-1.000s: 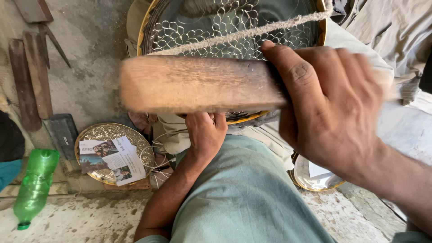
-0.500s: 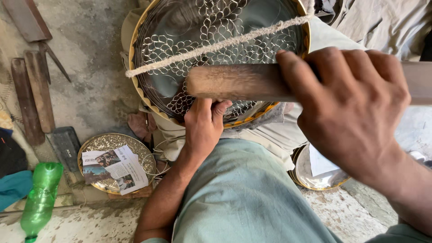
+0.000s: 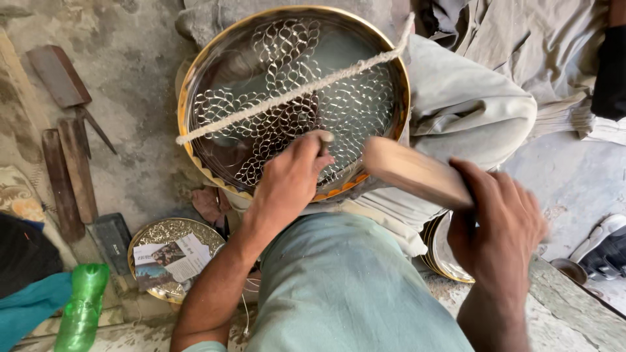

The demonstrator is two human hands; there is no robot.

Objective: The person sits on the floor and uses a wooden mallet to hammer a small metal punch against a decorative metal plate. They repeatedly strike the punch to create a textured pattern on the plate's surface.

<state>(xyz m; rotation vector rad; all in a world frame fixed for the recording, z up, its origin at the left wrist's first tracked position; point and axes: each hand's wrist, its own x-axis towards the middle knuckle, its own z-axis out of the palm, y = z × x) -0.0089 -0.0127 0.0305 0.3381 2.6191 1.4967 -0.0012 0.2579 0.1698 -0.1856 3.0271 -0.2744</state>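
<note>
A large round metal tray [image 3: 215,62] with a gold rim and an engraved looping pattern rests tilted across my lap. A twisted rope [image 3: 293,91] runs diagonally over its face. My left hand [image 3: 290,179] presses on the tray's lower part and pinches a small punch tool [image 3: 324,138] against the metal. My right hand [image 3: 499,228] grips a wooden mallet block [image 3: 411,173], whose end hangs close to the right of the punch, just off the tray's lower rim.
A smaller engraved tray [image 3: 153,238] with papers on it lies on the floor at lower left. A green plastic bottle [image 3: 81,306], wooden pieces [image 3: 68,176] and a metal blade [image 3: 59,75] lie on the left. More plates [image 3: 443,257] sit under my right arm. A shoe [image 3: 603,244] is at right.
The mallet has swung down and to the right, from across the tray's middle to its lower rim. My left hand moved up onto the tray with the punch. The view pulled back.
</note>
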